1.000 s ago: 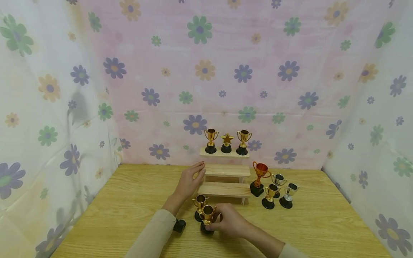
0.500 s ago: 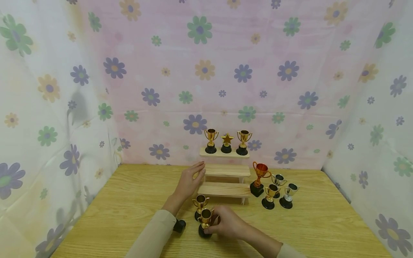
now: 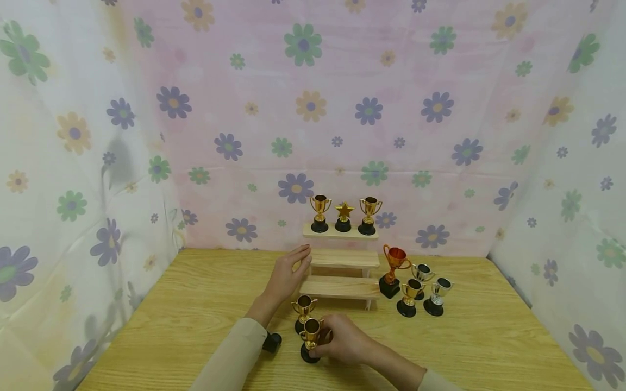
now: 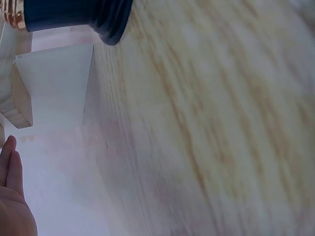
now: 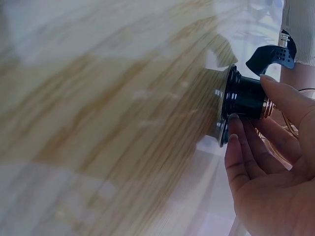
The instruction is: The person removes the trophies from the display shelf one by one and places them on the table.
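My right hand [image 3: 344, 339] pinches a small gold trophy cup [image 3: 311, 328] low down, with thumb and fingers around its black base [image 5: 246, 96]. The cup stands upright at the table's front. Just behind it is a second gold trophy cup [image 3: 304, 305], partly covered by the first. My left hand [image 3: 287, 273] lies with straight fingers at the left side of the stepped wooden stand [image 3: 344, 258]. In the left wrist view those fingers [image 4: 14, 174] point up beside the stand's edge. Two gold cups [image 3: 320, 205] and a gold star trophy [image 3: 344, 212] occupy the top shelf.
Right of the stand are an orange-red trophy [image 3: 396, 260], another gold cup [image 3: 411, 293] and two silver cups [image 3: 440, 290]. A black wrist camera part [image 3: 272, 342] shows by the left sleeve. Flowered cloth [image 3: 313, 136] walls in the wooden table [image 3: 195, 304].
My right hand has shifted the gold trophy cup slightly left and toward the front. My left hand has stayed at the stand.
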Motion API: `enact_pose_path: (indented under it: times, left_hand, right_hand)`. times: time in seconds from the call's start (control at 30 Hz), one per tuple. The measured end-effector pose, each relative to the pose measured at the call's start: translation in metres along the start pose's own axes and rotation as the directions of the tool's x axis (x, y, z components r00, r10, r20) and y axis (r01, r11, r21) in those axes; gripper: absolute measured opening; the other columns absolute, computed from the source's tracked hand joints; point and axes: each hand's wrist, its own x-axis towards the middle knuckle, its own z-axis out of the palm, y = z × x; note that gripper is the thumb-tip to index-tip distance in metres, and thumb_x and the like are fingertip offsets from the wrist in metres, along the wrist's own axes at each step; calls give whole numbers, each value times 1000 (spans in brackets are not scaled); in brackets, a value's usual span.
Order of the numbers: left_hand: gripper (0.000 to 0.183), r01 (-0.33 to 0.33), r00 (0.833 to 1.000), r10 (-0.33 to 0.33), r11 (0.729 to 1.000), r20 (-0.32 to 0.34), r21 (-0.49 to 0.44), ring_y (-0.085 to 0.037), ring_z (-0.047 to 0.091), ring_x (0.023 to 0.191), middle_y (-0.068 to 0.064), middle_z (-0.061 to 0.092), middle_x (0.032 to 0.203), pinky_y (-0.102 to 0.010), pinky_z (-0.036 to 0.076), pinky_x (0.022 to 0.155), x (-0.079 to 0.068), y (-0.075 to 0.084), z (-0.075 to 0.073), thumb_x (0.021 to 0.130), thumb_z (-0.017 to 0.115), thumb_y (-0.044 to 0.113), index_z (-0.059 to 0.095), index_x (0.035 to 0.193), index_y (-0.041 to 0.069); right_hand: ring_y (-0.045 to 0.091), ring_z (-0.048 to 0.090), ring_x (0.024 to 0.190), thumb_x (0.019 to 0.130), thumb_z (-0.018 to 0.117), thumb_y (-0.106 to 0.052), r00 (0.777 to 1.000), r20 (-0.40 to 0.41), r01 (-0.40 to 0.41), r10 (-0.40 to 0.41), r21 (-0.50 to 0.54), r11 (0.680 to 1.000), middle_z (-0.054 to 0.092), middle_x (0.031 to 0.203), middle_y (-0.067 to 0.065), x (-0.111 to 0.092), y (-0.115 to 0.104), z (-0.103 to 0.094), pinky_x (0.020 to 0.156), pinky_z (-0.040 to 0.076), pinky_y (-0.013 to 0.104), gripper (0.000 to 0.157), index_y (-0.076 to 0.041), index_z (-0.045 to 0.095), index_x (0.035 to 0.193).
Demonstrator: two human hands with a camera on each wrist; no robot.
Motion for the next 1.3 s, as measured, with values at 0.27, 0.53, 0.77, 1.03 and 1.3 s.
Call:
enact_pose_path:
  times: [0.27,0.53,0.77,1.03,1.3]
  left_hand:
    - [41,3,1000,-3,1000,3,5,-30,50,140,-14,58,146,-48,39,116,0,2,-1,108,56,26,64,137,-2]
    - [40,-2,1000,2,1000,-6,5,-29,52,139,-11,59,146,-47,40,116,0,-1,-1,107,57,26,65,135,-1]
    - [41,-13,1000,13,1000,-7,4,-30,51,139,-12,59,146,-47,41,116,0,-2,-1,107,57,27,65,136,-1]
    - [40,-6,1000,6,1000,-1,5,-30,51,139,-15,59,145,-46,39,117,1,-3,0,107,57,26,65,135,-1]
    - [40,-11,1000,11,1000,-2,7,-30,51,139,-16,59,145,-46,39,117,1,-4,0,108,57,27,65,135,-1]
  right_hand:
    - [2,66,77,81,88,-12,1000,6,-7,7,21,1000,71,87,-8,0,2,1,71,54,20,15,-10,78,91]
    - [3,65,78,80,88,-13,1000,19,-11,11,41,999,72,88,-3,-3,0,-3,72,54,21,17,-10,77,93]
    - [11,68,83,81,88,-16,1000,12,-11,11,17,1000,72,92,-1,-7,-4,-11,73,54,22,20,-14,75,97]
    - [18,67,92,82,87,-19,1000,-15,-5,5,-33,999,71,105,3,-12,-6,-21,75,54,26,32,-14,74,111]
    - [17,66,94,84,86,-19,999,-46,-5,2,-67,998,72,110,5,-18,-4,-32,77,54,29,38,-8,73,118]
